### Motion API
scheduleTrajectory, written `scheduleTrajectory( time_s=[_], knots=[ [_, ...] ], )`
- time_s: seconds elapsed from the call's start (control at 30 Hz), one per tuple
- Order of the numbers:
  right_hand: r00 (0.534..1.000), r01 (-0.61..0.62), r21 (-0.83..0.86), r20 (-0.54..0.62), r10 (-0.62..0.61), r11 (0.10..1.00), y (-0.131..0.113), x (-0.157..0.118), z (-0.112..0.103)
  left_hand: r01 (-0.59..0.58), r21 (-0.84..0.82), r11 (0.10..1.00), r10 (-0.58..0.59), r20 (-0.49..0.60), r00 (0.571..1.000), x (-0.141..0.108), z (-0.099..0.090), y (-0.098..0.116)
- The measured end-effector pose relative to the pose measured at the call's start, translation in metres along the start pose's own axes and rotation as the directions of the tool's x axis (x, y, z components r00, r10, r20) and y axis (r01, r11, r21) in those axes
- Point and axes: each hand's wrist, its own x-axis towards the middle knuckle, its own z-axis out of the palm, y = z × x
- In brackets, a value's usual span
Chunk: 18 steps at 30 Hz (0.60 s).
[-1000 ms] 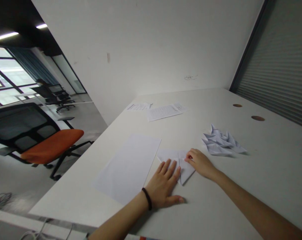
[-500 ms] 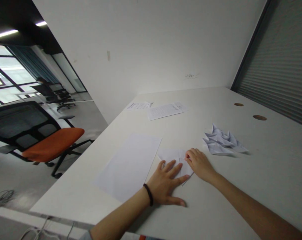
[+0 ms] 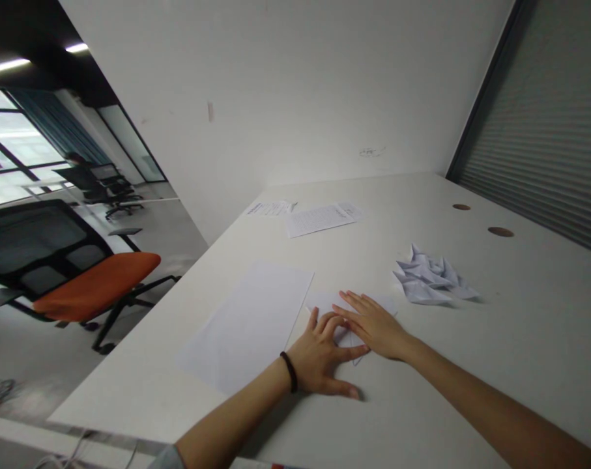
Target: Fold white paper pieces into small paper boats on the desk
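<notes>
A partly folded white paper [image 3: 345,337] lies on the white table [image 3: 446,391], largely covered by both hands. My left hand [image 3: 322,358], with a dark band at the wrist, rests on its left part with the fingers spread. From the right, my right hand [image 3: 376,324] lies flat over the paper, its fingers stretched toward my left hand's fingertips. A flat blank sheet [image 3: 256,326] is left of my left hand. Beyond my right hand sits a cluster of folded white paper shapes [image 3: 429,277].
Printed sheets [image 3: 322,219] lie farther back near the wall [image 3: 295,98]. Two round holes [image 3: 500,232] are in the table's right side. Left of the table stands an orange-seated chair [image 3: 100,283]; a person [image 3: 83,176] sits in the far background.
My right hand has moved left across the paper and gone from a pinch at its edge to stretched fingers. My left hand's fingers have bent a little. The view has shifted slightly.
</notes>
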Motion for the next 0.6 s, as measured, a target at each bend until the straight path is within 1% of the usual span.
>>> scheduleTrajectory(
  time_s=[0.1, 0.17, 0.23, 0.37, 0.43, 0.5, 0.57, 0.6],
  knots=[
    [1.000, -0.007, 0.012, 0.002, 0.007, 1.000, 0.000, 0.001, 0.001, 0.030, -0.009, 1.000, -0.030, -0.008, 1.000, 0.002, -0.002, 0.002],
    [1.000, -0.006, 0.022, -0.006, 0.007, 1.000, 0.000, 0.002, 0.002, 0.060, -0.019, 0.998, -0.059, 0.012, 0.998, 0.003, -0.004, 0.002],
    [1.000, -0.004, 0.028, -0.018, 0.005, 1.000, 0.000, 0.002, 0.002, 0.089, -0.050, 0.995, -0.087, 0.052, 0.995, 0.003, -0.009, -0.002],
    [1.000, 0.008, 0.019, -0.024, -0.008, 1.000, 0.000, 0.000, -0.002, 0.164, -0.167, 0.972, -0.138, 0.156, 0.978, -0.004, -0.021, -0.014],
    [1.000, 0.000, 0.010, -0.027, 0.000, 1.000, -0.002, -0.001, -0.003, 0.197, -0.190, 0.962, -0.165, 0.168, 0.972, -0.008, -0.025, -0.015],
    [0.999, -0.024, -0.003, -0.039, 0.024, 1.000, -0.006, -0.002, -0.002, 0.226, -0.158, 0.961, -0.212, 0.099, 0.972, -0.010, -0.023, -0.008],
    [0.996, -0.072, -0.029, -0.059, 0.070, 0.997, -0.012, -0.002, 0.000, 0.257, -0.098, 0.961, -0.262, -0.041, 0.964, -0.008, -0.016, 0.007],
    [0.992, -0.107, -0.047, -0.073, 0.103, 0.993, -0.015, -0.002, 0.001, 0.275, -0.076, 0.958, -0.281, -0.089, 0.956, -0.007, -0.010, 0.016]
  ],
)
